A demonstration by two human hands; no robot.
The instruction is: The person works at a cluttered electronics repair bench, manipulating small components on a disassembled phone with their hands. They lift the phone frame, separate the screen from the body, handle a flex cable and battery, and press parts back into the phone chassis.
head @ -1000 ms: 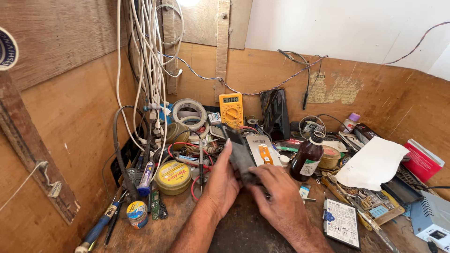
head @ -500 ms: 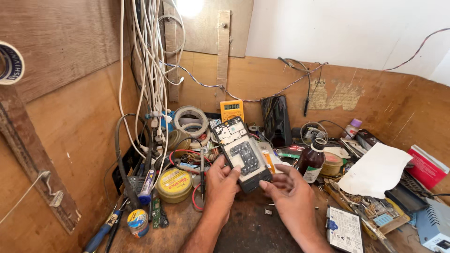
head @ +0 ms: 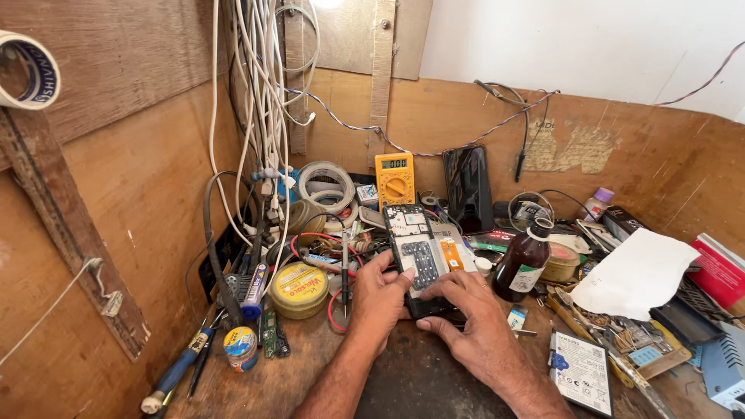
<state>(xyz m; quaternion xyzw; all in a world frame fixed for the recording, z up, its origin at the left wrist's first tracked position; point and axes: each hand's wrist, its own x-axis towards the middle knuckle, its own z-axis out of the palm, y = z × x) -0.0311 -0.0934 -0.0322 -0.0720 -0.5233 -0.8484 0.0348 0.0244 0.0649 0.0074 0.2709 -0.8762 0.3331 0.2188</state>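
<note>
Both hands are on an opened phone (head: 419, 260) lying back-up on the cluttered bench, its long axis running away from the person, top end toward the yellow multimeter (head: 394, 178). The left hand (head: 378, 299) grips its left edge, thumb on top. The right hand (head: 473, 318) clasps the near end, fingers curled over it. A brown bottle (head: 525, 261) stands just right; a yellow tin (head: 299, 289) sits left.

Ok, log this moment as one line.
left hand: grips opened phone at its left edge | right hand: on its lower end | phone: back off, insides up | nearby: brown bottle, yellow tin, multimeter
</note>
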